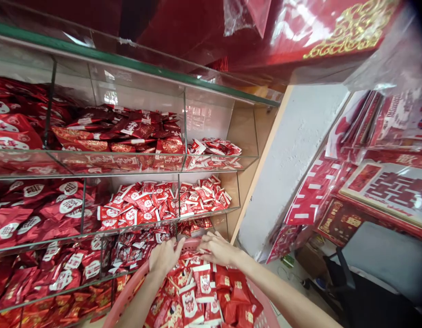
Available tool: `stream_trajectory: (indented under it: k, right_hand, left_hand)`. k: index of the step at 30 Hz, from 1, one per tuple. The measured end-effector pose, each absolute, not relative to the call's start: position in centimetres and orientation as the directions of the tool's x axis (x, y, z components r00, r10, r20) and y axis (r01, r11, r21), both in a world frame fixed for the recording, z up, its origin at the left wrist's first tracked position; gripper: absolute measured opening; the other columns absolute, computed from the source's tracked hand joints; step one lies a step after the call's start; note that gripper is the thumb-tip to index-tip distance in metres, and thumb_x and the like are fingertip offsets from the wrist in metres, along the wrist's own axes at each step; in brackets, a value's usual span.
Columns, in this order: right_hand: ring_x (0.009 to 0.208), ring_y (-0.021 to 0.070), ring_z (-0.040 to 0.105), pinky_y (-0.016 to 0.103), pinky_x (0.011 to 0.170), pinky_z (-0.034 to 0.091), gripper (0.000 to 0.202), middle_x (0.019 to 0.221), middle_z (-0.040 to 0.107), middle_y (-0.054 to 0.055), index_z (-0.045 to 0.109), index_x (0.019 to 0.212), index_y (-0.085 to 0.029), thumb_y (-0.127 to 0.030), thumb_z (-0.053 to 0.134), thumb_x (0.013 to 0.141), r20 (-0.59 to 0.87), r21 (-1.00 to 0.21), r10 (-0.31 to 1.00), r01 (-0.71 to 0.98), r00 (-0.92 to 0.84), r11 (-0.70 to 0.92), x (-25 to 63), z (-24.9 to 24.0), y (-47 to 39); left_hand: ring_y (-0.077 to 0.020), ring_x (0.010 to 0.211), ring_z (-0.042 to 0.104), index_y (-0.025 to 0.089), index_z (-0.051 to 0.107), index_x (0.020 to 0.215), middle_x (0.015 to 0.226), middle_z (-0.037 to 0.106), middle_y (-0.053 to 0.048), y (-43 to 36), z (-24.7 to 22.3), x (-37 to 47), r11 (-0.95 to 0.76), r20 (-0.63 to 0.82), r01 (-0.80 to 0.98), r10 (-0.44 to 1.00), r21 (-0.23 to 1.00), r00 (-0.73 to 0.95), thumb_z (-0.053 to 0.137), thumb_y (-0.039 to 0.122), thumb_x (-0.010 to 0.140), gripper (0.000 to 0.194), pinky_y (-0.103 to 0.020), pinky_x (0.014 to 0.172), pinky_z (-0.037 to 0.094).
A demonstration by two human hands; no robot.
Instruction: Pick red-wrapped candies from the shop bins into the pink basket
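Observation:
A pink plastic basket (127, 296) with a perforated wall sits in front of me, filled with small red-and-white candy packets (204, 281) and plainer red packets (239, 291). At its far left rim is my left hand (164, 256), thumb stretched inward and the other fingers over the edge, partly hidden. My right hand (218, 248) reaches to the far right part of the basket; its fingers are bent and spread over the packets beside the rim, with no packet visibly lifted. Both forearms cross above the basket.
Glass-divided shelves (211, 169) ahead hold heaps of red packets, including smaller ones (139, 202) near the basket. A green-edged glass shelf (136, 59) overhangs with red boxes. At right are a white wall (282, 159), hanging red decorations (311, 191) and a dark chair (364, 291).

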State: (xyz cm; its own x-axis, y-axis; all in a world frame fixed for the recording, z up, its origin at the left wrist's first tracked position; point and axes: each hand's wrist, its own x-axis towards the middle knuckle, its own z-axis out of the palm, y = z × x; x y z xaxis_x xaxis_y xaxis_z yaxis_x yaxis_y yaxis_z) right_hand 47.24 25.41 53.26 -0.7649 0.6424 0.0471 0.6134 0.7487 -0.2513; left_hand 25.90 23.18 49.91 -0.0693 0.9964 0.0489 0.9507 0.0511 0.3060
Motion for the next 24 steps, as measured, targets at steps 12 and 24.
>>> stream_trajectory:
  k: [12, 24]
  right_hand:
    - [0.094, 0.0164, 0.056, 0.029, 0.085, 0.042, 0.03, 0.102, 0.063, 0.006, 0.061, 0.105, -0.021, -0.027, 0.036, 0.091, 0.232, -0.589, 0.685, 0.46, -0.691, 0.664, 46.6, 52.5, 24.8]
    - [0.082, 0.0168, 0.054, 0.029, 0.076, 0.04, 0.052, 0.085, 0.059, 0.004, 0.06, 0.09, -0.019, -0.047, 0.017, 0.093, 0.176, -0.393, 0.737, 0.639, -0.653, 0.661, 46.2, 53.3, 23.9]
  left_hand:
    - [-0.0292, 0.083, 0.064, 0.021, 0.063, 0.095, 0.087, 0.069, -0.013, 23.1, 50.2, 25.9, 0.055, 0.025, 0.945, 0.997, 0.323, -0.066, 0.01, 0.063, 0.082, 0.069, -0.038, 0.071, 0.043]
    - [-0.029, 0.084, 0.064, 0.021, 0.062, 0.097, 0.088, 0.069, -0.013, 23.1, 50.0, 25.8, 0.045, 0.035, 0.938, 0.998, 0.343, -0.061, 0.011, 0.064, 0.082, 0.068, -0.037, 0.071, 0.043]
